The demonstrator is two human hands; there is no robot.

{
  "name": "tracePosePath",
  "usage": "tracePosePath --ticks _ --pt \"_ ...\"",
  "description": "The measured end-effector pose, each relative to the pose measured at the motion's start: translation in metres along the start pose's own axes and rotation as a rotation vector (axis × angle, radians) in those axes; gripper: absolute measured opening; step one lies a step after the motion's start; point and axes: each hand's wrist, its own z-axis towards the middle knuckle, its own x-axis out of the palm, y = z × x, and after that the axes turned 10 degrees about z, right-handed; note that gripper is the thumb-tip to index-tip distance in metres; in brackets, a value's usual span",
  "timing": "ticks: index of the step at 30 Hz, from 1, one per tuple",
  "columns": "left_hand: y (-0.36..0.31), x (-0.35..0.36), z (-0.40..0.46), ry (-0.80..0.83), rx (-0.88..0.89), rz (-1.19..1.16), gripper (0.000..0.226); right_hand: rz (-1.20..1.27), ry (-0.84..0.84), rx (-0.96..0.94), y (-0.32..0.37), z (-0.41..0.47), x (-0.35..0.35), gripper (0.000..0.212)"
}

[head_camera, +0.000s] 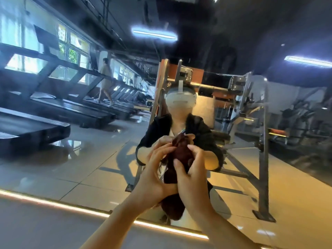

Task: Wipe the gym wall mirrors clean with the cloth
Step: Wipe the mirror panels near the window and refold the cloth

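A dark maroon cloth [180, 155] is bunched up between both of my hands, in front of the wall mirror [89, 150]. My left hand [154, 175] grips the cloth from the left with curled fingers. From the right, my right hand [192, 175] grips the same cloth, thumb and fingers wrapped round it. A loose end of the cloth hangs below my wrists. The mirror fills most of the view and reflects me with both hands raised.
A lit strip [53, 203] runs along the mirror's bottom edge, with grey floor below it. The mirror shows reflections of treadmills [53, 112] at left with a person walking, and a metal weight machine [251, 123] behind me.
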Motion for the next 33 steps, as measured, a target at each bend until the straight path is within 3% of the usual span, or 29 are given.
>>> tracePosePath --ticks 2,5,8,14,16,20,22,26,31,33 --pt "-0.001 0.002 0.0 -0.076 0.056 0.135 0.074 -0.249 -0.143 -0.26 0.008 0.022 -0.015 0.04" --pt "0.003 0.001 0.006 -0.314 0.167 0.426 0.068 -0.503 -0.28 -0.617 0.023 0.078 -0.029 0.034" --pt "0.019 0.002 0.011 -0.408 0.155 0.668 0.075 -0.699 -0.193 -0.776 0.025 0.11 -0.021 0.027" --pt "0.043 0.001 0.002 -0.285 0.105 0.943 0.088 -0.963 0.328 -0.772 -0.042 0.041 -0.015 0.026" --pt "0.043 0.0 0.0 -0.243 0.109 0.988 0.081 -0.919 0.278 -0.735 -0.032 0.053 -0.019 0.022" --pt "0.044 0.004 0.002 -0.199 0.08 0.986 0.08 -0.811 -0.128 -0.689 0.015 0.107 -0.018 0.02" --pt "0.049 0.006 0.0 -0.191 0.066 0.978 0.084 -0.84 -0.104 -0.718 0.01 0.101 -0.019 0.016" --pt "0.052 0.003 -0.006 -0.185 0.082 1.007 0.08 -0.966 0.154 -0.76 -0.023 0.056 -0.026 0.018" --pt "0.044 0.006 -0.001 -0.168 0.066 1.003 0.088 -0.841 -0.097 -0.699 0.003 0.101 -0.019 0.019" --pt "0.044 0.008 -0.001 -0.149 0.056 1.012 0.096 -0.871 -0.099 -0.744 -0.008 0.092 -0.017 0.017"
